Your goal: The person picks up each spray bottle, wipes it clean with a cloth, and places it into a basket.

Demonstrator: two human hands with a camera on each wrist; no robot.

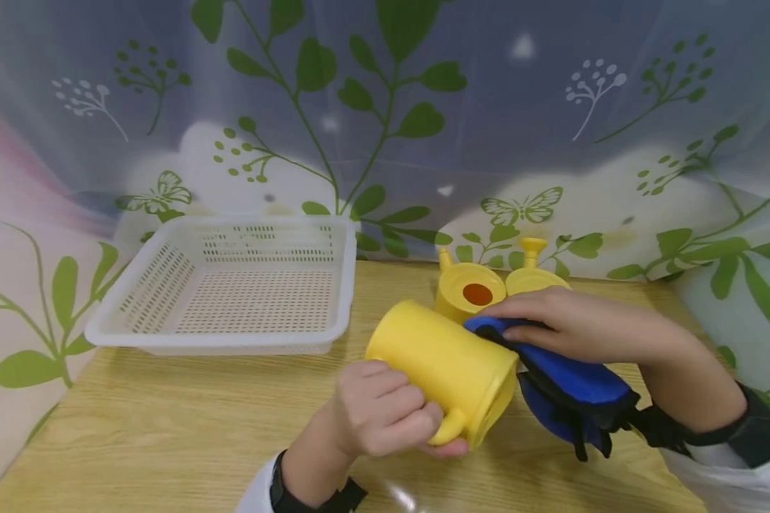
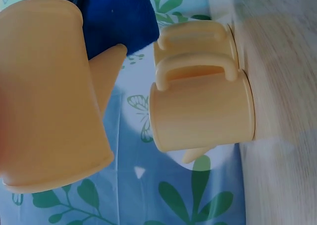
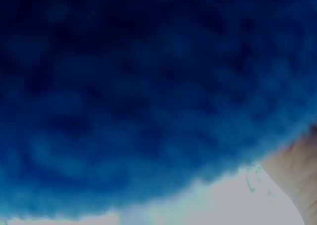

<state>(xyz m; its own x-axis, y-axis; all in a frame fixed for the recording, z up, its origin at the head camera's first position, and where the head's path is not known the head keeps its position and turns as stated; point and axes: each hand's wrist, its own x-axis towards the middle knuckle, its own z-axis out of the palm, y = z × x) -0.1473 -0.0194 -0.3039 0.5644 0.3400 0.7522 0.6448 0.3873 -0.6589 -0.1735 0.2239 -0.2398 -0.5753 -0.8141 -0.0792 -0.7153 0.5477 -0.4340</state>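
My left hand (image 1: 388, 410) grips the handle of a yellow watering can (image 1: 445, 363), which is tilted on its side with its rim toward the right. A blue cloth with black edging (image 1: 574, 377) is held in my right hand (image 1: 571, 324), bunched between thumb and fingers at the can's rim end. In the left wrist view the can's spout (image 2: 108, 74) points up toward the cloth (image 2: 121, 22), its tip right at the cloth's edge. Blurred cloth (image 3: 148, 96) fills most of the right wrist view and hides the right fingers there.
Two more yellow watering cans, a left one (image 1: 452, 288) with an orange-brown round spot on top and a right one (image 1: 539, 278), stand at the back beyond my right hand. A white perforated basket (image 1: 343, 299) sits at the back left of the wooden table (image 1: 186, 427), before a leaf-patterned curtain (image 1: 488, 121).
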